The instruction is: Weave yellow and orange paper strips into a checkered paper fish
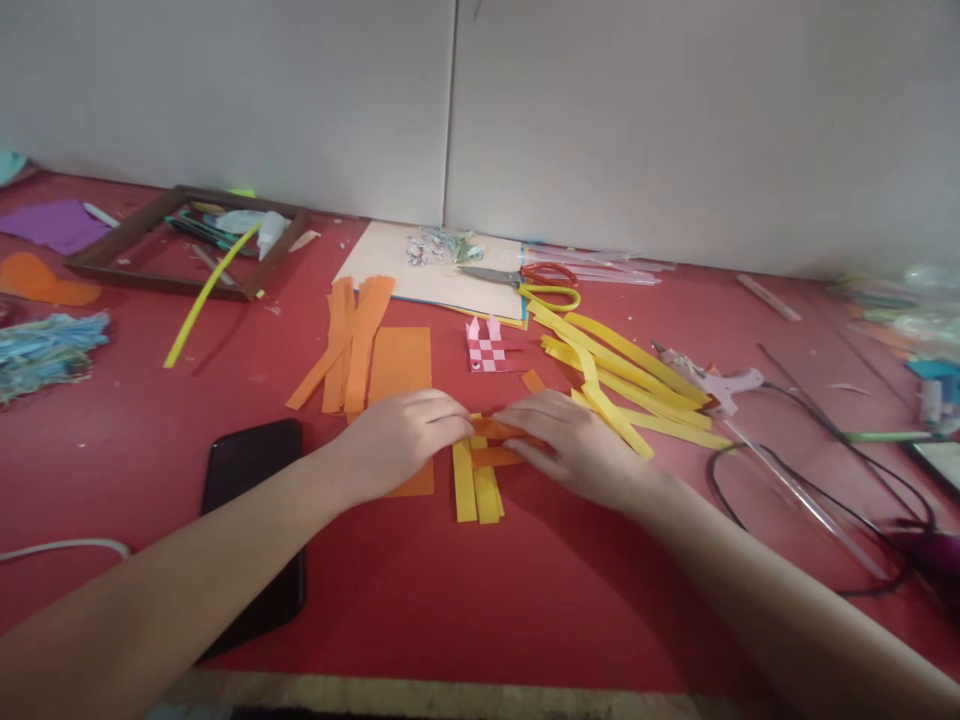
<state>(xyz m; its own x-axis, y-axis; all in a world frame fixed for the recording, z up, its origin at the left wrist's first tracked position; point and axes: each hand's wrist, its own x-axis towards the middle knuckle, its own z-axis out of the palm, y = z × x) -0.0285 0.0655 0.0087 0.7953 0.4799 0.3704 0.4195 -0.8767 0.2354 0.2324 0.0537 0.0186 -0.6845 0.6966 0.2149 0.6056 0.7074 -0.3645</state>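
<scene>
Between my two hands lie short yellow paper strips [465,490], with orange paper strips [495,457] crossing them in a small weave. My left hand [409,438] comes in from the left, its fingers closed at the upper ends of the yellow strips; the fingertips are partly hidden. On the other side, my right hand [576,442] pinches the right ends of the orange strips. Part of an orange paper sheet [405,355] shows beneath my left hand. A woven pink-and-white checkered paper fish [486,348] lies just beyond the weave.
Loose orange strips [364,340] and yellow strips [637,370] flank my hands. Scissors [525,278] rest near a cream sheet [375,262]. A black phone [255,470] lies under my left forearm. At right is a glue gun [724,388] with its cord; a wooden frame [161,282] sits back left.
</scene>
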